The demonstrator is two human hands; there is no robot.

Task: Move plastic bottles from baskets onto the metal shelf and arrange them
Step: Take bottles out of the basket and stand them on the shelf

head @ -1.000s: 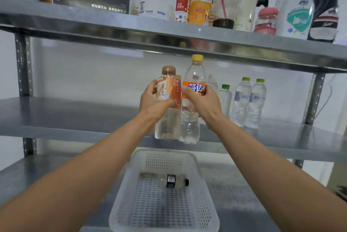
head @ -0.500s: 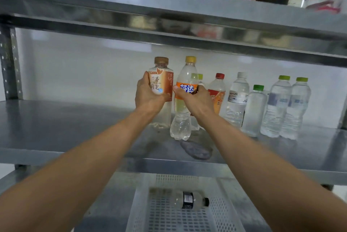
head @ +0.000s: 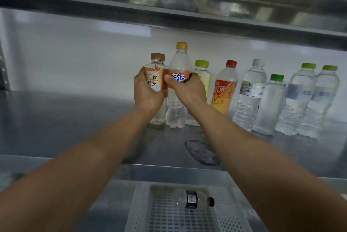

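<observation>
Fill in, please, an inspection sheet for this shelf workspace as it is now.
surface: metal shelf, grey.
job's things: brown-capped bottle and yellow-capped bottle upright, held; six bottles standing in a row at right; black-labelled bottle lying in white basket below.
clutter: dark patch on shelf.
grips: left hand grips brown-capped bottle; right hand grips yellow-capped bottle.
cables: nothing seen.
surroundings: white wall; upper shelf.
</observation>
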